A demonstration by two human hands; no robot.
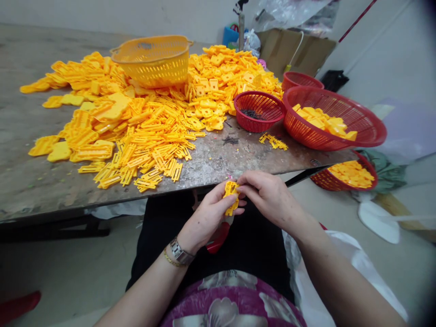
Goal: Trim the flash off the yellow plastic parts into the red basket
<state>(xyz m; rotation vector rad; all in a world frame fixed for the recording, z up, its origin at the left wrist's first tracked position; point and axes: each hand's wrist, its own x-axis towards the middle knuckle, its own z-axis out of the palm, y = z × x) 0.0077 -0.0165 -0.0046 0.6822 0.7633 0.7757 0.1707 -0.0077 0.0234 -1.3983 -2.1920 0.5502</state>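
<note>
Yellow part (230, 189), long axis pointing toward the table (218, 156), is pinched by the left hand (208, 213), the right hand's (272, 195) grip unclear.

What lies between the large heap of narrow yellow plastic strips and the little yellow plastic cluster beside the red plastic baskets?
Mainly a small scatter of thin dark pieces, on the worn brown-grey tabletop; the head view shows it.
</note>
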